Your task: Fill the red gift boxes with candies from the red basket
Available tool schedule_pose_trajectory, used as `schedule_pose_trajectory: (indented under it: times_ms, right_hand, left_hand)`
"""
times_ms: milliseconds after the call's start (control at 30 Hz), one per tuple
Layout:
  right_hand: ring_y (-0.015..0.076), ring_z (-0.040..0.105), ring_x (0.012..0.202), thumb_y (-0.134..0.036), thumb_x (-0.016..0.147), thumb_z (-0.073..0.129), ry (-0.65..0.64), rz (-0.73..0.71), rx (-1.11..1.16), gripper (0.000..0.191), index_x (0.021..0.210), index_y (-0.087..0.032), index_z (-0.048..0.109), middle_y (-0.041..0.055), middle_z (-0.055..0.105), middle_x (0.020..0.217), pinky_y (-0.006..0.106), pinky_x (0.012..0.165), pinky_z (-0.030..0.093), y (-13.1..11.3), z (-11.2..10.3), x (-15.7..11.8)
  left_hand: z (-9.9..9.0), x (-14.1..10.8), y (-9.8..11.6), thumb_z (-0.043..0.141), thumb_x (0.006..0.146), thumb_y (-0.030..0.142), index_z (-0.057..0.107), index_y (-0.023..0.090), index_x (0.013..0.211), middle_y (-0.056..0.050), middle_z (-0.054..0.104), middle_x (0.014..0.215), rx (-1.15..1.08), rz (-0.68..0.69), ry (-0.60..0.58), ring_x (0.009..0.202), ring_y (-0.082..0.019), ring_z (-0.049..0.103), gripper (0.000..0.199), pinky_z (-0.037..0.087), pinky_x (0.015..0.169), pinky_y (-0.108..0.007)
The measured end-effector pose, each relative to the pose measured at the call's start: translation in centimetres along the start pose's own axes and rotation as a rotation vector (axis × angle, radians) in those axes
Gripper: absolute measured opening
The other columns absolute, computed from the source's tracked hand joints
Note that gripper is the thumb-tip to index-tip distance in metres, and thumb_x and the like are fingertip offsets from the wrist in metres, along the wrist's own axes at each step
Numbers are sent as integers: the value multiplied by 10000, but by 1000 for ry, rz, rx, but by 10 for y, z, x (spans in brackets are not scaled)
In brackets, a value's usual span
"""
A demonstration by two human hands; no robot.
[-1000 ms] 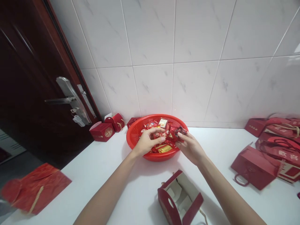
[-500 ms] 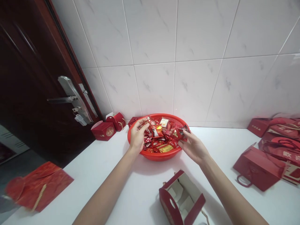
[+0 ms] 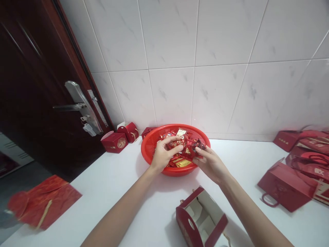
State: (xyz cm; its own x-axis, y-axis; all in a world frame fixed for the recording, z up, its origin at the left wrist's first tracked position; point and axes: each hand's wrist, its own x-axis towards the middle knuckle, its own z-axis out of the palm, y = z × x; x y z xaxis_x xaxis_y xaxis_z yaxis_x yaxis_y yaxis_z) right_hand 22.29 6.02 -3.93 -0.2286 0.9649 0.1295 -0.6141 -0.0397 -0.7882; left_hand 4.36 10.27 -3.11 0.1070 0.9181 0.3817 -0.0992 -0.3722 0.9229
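Observation:
Over a red plastic basket (image 3: 148, 147) filled with red-wrapped candies, my left hand (image 3: 166, 151) pinches a red candy packet (image 3: 181, 143) between thumb and fingers. My right hand (image 3: 209, 161) grips a dark red candy packet (image 3: 196, 146) above the basket's right side. The two packets are close together; whether they touch is unclear. Nearer to me, an open dark red box (image 3: 200, 216) with a pale inside stands on the white table, with nothing visible in it.
Small red boxes (image 3: 114, 142) stand by the wall at the back left. A red bag (image 3: 48, 202) lies at the left edge. More red boxes (image 3: 289, 185) are piled at the right. A dark door (image 3: 33, 68) borders the table's left side.
My left hand has moved right across the basket with its packet, close to my right hand. My right hand stays near the basket's right side. The view has shifted slightly.

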Motion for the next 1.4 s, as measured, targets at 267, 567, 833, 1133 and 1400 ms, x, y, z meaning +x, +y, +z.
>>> schedule_pose_trajectory:
  times_ms: [267,567,833,1133,1400]
  right_hand:
    - [187,677,987,-304,732,855,-3,22,-51,291,1002,-247,763,36,753,1075,313,924,541,0,1,-1]
    - [241,671,1076,-321,721,861,44,5,-60,336,1026,-232,753,69,753,1104,347,920,550,-1,2,-2]
    - [257,667,1100,-291,742,842,93,-42,22,280,990,-197,754,81,750,1112,402,1001,517,0,1,1]
    - [250,671,1105,-292,742,845,87,-22,52,308,1024,-212,750,67,739,1167,399,1023,514,2,-1,2]
    - [254,675,1096,-294,744,840,80,-39,50,295,1015,-224,747,59,742,1154,411,1019,517,3,1,1]
  left_hand:
    - [-1,-1,3,850,601,311,780,195,927,-6,694,798,-29,-99,45,724,-148,616,353,510,679,-261]
    - [1,-1,2,858,637,408,787,195,946,-52,743,906,-38,-109,0,898,-218,662,381,534,816,-325]
    - [1,-3,6,918,555,395,786,169,907,-51,761,812,-67,-186,-93,805,-238,701,438,563,796,-367]
    - [1,-5,6,925,553,388,780,150,865,-59,765,807,-31,-139,-106,779,-239,705,418,583,795,-382]
    - [0,-4,2,837,699,384,704,221,1056,-45,730,980,84,16,-110,943,-228,684,414,557,856,-350]
